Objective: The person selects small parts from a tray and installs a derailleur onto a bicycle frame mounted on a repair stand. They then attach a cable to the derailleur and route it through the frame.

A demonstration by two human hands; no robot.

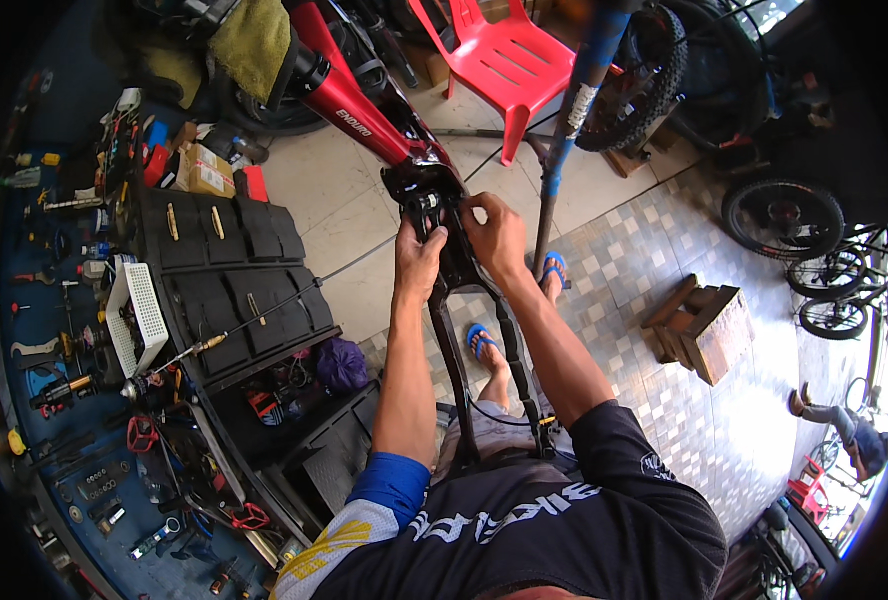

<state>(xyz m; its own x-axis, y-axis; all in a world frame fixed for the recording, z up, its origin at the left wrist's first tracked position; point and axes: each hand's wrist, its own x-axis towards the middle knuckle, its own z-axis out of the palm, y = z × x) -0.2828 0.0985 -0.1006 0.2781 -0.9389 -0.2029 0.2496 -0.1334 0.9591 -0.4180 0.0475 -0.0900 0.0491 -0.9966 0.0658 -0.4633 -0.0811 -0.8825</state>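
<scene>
Black shirt [624, 530] up close, frame [374, 130] ahead

Across my chest runs pale print, and the left sleeve [392, 485] is blue, white and yellow. Ahead of me the frame slopes away up and to the left, glossy red at the far end, with dark stays [452, 370] reaching back to my lap. Between them sits a dark joint [422, 178], and both grips are there. My left hand [419, 262] is clamped on the frame just below the joint, thumb on the near side. My right hand [496, 238] is at its right edge, thumb and forefinger curled in close; I cannot tell whether they pinch anything.

Beyond my right hand a blue pole [567, 140] stands at a slant, and past the frame is a red chair [509, 70]. My feet, in blue slippers [481, 342], rest on the tiled floor [609, 255]. Well off to the right are a wooden stool [719, 335] and several wheels [784, 218].

To my left, tools crowd a blue table [24, 220], with a white basket [151, 310] near its edge. Beside it are black drawers [199, 235] and a purple bag [342, 365].
</scene>
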